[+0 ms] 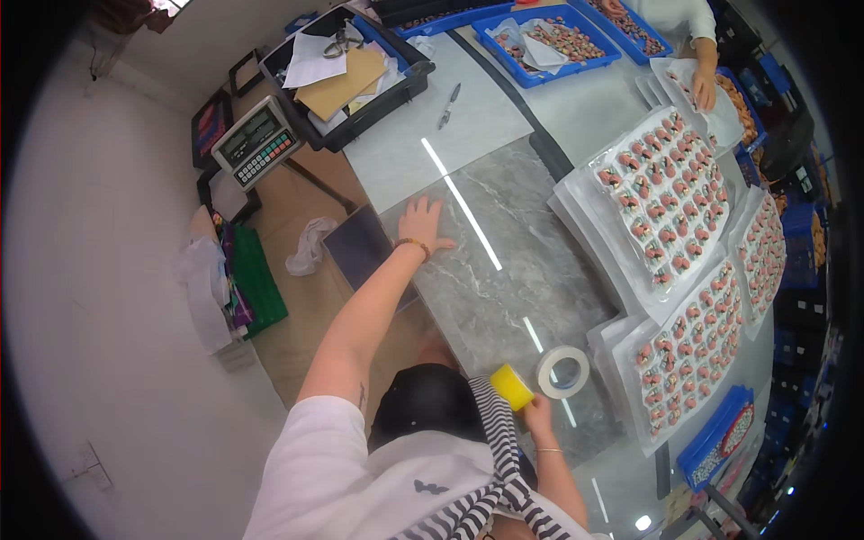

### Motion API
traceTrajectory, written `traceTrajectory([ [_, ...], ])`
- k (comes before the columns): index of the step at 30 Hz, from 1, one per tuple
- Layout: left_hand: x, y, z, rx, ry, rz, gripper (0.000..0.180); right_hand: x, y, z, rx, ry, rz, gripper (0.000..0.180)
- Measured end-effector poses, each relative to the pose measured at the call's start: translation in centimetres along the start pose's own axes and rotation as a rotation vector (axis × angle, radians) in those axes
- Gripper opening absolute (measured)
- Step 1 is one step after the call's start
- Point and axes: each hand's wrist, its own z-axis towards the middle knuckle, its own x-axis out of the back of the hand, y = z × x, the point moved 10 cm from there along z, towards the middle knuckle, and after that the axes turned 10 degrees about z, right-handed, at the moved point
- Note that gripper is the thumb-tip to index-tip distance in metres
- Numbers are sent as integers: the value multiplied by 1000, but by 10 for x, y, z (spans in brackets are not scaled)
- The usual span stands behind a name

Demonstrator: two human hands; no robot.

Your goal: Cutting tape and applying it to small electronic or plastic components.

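My left hand [421, 223] lies flat with its fingers spread on the grey marble-patterned tabletop [504, 225], near its left edge. It holds nothing, and a beaded bracelet is on that wrist. At the near edge of the table my right hand [537, 416] is closed on a roll of yellow tape [511, 388]; part of its grip is hidden. Just beyond the yellow roll, a wide roll of pale tape [563, 372] rests on its side on the tabletop.
Stacked trays of small pink pieces [666, 198] fill the right side. A black crate [378, 108] with papers and scissors, a pen [449, 106] and a blue tray [549, 45] stand farther back. A scale [256, 142] is at left. Another person's hand [705, 87] touches sheets far right.
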Motion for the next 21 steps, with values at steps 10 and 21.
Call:
traceTrajectory([
  [10, 10, -3, -2, -54, -19, 38, 86, -2, -24, -15, 21, 173, -113, 17],
  [21, 237, -242, 193, 217, 830, -426, 26, -4, -44, -20, -111, 203, -176, 21],
])
